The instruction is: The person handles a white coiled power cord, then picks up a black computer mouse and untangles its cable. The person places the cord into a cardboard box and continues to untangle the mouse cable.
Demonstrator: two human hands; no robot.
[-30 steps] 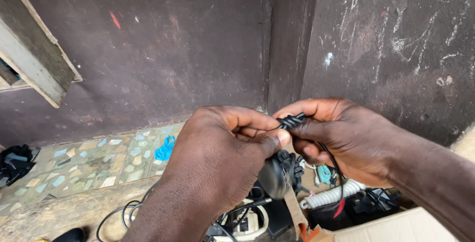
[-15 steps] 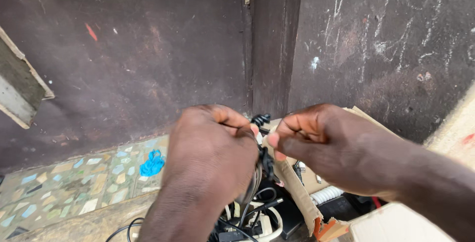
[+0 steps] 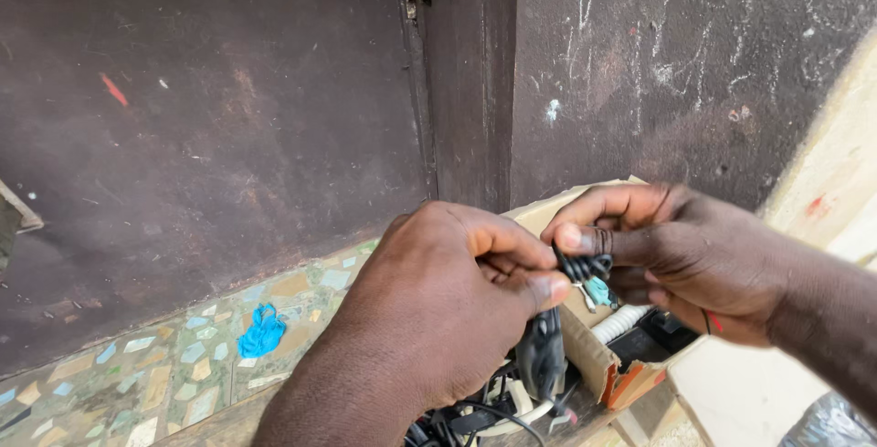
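My left hand (image 3: 438,310) and my right hand (image 3: 676,255) meet in the lower middle of the head view, both pinching a coiled black cable (image 3: 582,266) between their fingertips. A dark grey plug-shaped part (image 3: 541,356) hangs from the cable just below my left thumb. The rest of the cable is hidden behind my fingers.
Under my hands an open cardboard box (image 3: 603,365) holds a white ribbed hose (image 3: 621,322) and dark items. More black and white cables (image 3: 493,410) lie tangled lower down. A blue scrap (image 3: 262,330) rests on the mosaic floor (image 3: 137,374). A dark wooden door (image 3: 228,136) stands behind.
The view has shifted, so the door frame now sits further right. My hands have moved lower and right, still holding the black cable, with the box more in view.
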